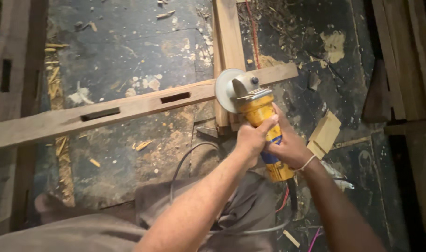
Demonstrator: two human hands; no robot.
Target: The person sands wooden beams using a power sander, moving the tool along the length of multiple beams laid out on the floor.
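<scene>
Both hands grip a yellow angle grinder (258, 112) with a grey head and a round disc (226, 90). My left hand (251, 139) wraps the body from the near left side. My right hand (290, 145), a white band on its wrist, holds the rear of the body. The disc sits at the joint where a long wooden rail (129, 108) with two rectangular mortise slots crosses an upright wooden piece (228, 32). The grinder's grey cable (185, 161) loops down over my lap.
The dark floor (124, 46) is littered with sawdust and wood chips. A small wooden block (324, 133) lies right of my hands. Stacked timber (404, 60) stands at the right edge, another mortised plank (12, 70) at the left. A red wire (255, 28) runs along the upright piece.
</scene>
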